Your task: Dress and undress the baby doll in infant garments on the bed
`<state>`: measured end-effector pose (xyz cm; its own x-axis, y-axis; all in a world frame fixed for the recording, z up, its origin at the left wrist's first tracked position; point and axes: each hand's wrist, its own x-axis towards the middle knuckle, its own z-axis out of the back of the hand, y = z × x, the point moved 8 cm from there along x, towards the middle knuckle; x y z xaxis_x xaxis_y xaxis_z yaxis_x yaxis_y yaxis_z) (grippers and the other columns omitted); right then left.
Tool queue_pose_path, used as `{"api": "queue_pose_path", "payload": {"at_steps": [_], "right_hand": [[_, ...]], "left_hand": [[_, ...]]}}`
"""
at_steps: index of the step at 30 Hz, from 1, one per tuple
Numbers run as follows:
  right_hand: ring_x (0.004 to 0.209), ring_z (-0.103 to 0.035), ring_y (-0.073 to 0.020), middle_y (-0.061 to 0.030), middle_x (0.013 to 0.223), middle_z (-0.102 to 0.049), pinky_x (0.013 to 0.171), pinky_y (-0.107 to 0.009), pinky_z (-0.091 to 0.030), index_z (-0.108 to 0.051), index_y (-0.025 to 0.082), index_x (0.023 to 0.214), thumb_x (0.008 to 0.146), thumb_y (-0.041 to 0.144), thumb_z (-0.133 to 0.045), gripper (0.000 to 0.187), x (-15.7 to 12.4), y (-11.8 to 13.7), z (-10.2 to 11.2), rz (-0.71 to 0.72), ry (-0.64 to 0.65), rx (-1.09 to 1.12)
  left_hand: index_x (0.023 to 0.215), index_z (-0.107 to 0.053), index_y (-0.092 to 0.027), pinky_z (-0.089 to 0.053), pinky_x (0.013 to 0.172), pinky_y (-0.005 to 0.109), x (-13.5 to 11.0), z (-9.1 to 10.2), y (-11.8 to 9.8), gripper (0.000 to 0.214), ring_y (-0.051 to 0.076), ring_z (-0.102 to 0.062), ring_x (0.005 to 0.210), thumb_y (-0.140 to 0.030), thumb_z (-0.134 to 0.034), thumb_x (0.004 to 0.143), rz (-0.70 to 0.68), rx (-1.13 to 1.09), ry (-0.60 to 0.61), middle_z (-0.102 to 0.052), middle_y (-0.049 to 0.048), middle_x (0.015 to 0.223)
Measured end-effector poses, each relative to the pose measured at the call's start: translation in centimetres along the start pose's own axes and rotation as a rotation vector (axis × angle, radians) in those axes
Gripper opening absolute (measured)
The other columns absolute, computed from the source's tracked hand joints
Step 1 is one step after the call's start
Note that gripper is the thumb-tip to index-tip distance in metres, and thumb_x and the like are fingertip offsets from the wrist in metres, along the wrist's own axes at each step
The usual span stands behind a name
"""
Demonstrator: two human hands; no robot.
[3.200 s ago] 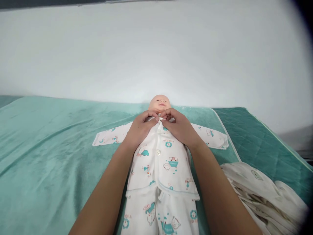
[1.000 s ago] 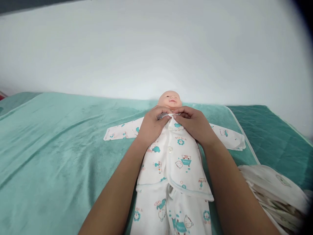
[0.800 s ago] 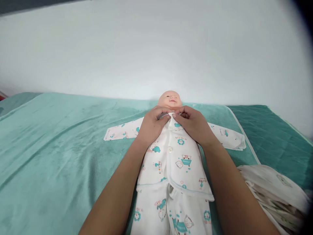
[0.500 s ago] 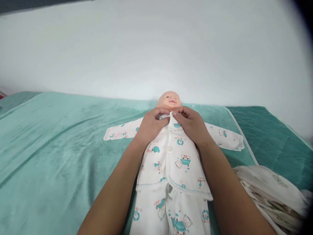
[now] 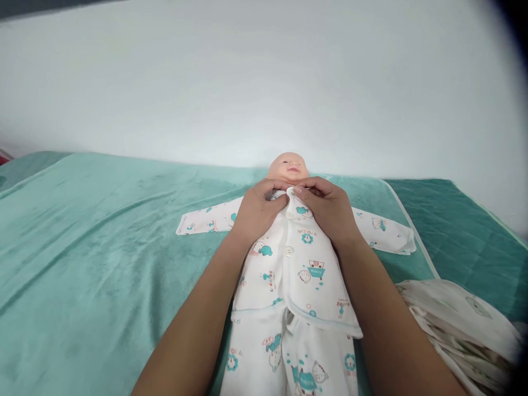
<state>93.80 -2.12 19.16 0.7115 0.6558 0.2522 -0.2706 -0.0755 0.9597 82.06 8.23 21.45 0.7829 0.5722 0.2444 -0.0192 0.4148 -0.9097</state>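
Note:
A baby doll [image 5: 288,165] lies on its back on a teal blanket [image 5: 94,242], head away from me. It wears a white printed top [image 5: 297,264] with buttons down the front and matching trousers [image 5: 284,357]. My left hand [image 5: 258,212] and my right hand [image 5: 328,209] meet at the doll's neck. Both are closed, pinching the two sides of the top's collar together just under the chin. The sleeves lie spread flat to either side.
A heap of white printed cloth [image 5: 457,324] lies at the lower right on a darker green quilted mat [image 5: 454,231]. A plain white wall [image 5: 264,82] rises behind the bed.
Both hands stay at the collar with only small finger movements. The view has shifted slightly, so the doll sits a little further right than 3.2 s ago.

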Motion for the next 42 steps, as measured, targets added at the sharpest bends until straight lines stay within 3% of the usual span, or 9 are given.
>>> {"api": "queue_pose_path", "payload": {"at_steps": [10, 19, 27, 31, 34, 38, 42], "right_hand": [[0.068, -0.052, -0.013, -0.0001, 0.075, -0.063, 0.06, -0.027, -0.041, -0.073, 0.023, 0.087, 0.083, 0.038, -0.066, 0.017, 0.1, 0.2, 0.0, 0.003, 0.004, -0.061], [0.062, -0.05, -0.0124, 0.0001, 0.07, -0.061, 0.057, -0.027, -0.04, -0.075, 0.025, 0.091, 0.08, 0.034, -0.068, 0.016, 0.1, 0.3, 0.1, -0.004, 0.015, -0.106], [0.066, -0.051, -0.012, -0.0002, 0.078, -0.061, 0.062, -0.027, -0.043, -0.072, 0.024, 0.093, 0.079, 0.03, -0.067, 0.016, 0.0, 0.8, 0.0, 0.051, 0.005, -0.075], [0.055, -0.043, -0.0106, 0.0016, 0.069, -0.053, 0.052, -0.026, -0.038, -0.068, 0.027, 0.107, 0.085, 0.033, -0.061, 0.024, 0.1, 0.1, 0.3, 0.027, -0.031, -0.001], [0.055, -0.041, -0.0116, 0.0021, 0.064, -0.046, 0.049, -0.026, -0.033, -0.067, 0.027, 0.104, 0.088, 0.034, -0.057, 0.02, 0.1, -0.3, 0.8, 0.017, -0.093, 0.021], [0.073, -0.053, -0.0143, -0.0022, 0.089, -0.062, 0.059, -0.027, -0.04, -0.066, 0.024, 0.089, 0.085, 0.027, -0.056, 0.011, -0.6, 1.7, 0.6, 0.148, -0.058, -0.032], [0.081, -0.054, -0.0146, -0.0013, 0.104, -0.065, 0.067, -0.029, -0.042, -0.066, 0.025, 0.094, 0.086, 0.023, -0.055, 0.014, -2.7, 3.8, -0.5, 0.221, 0.057, -0.107]], "left_hand": [[0.092, -0.07, -0.024, -0.048, 0.099, 0.038, 0.1, 0.3, -0.1, 0.014, 0.019, -0.065, 0.107, -0.022, -0.058, 0.087, -0.043, 0.05, -0.055, -0.072, 0.0017, 0.11], [0.093, -0.069, -0.023, -0.049, 0.096, 0.038, 0.1, 0.2, 0.8, 0.011, 0.02, -0.064, 0.107, -0.028, -0.062, 0.086, 0.047, -0.019, -0.059, -0.071, 0.004, 0.114], [0.088, -0.064, -0.022, -0.048, 0.087, 0.034, 0.2, 0.8, 1.2, 0.011, 0.017, -0.062, 0.089, -0.032, -0.064, 0.084, 0.05, 0.052, -0.136, -0.07, 0.0019, 0.097], [0.101, -0.063, -0.024, -0.049, 0.081, 0.03, 0.2, 1.3, 1.1, 0.015, 0.014, -0.059, 0.081, -0.032, -0.057, 0.089, 0.01, -0.012, -0.203, -0.067, 0.0003, 0.089], [0.097, -0.064, -0.024, -0.049, 0.083, 0.03, 0.1, 1.4, 0.9, 0.014, 0.014, -0.059, 0.082, -0.033, -0.056, 0.09, 0.007, -0.026, -0.222, -0.067, 0.0002, 0.087], [0.08, -0.065, -0.021, -0.046, 0.096, 0.032, -0.7, 0.8, -0.4, 0.016, 0.017, -0.061, 0.098, -0.032, -0.058, 0.089, -0.093, 0.004, -0.117, -0.068, 0.002, 0.099], [0.085, -0.068, -0.022, -0.043, 0.103, 0.034, -2.8, 0.7, -1.0, 0.013, 0.018, -0.059, 0.113, -0.028, -0.058, 0.09, -0.149, -0.01, -0.035, -0.067, 0.0039, 0.114]]}}
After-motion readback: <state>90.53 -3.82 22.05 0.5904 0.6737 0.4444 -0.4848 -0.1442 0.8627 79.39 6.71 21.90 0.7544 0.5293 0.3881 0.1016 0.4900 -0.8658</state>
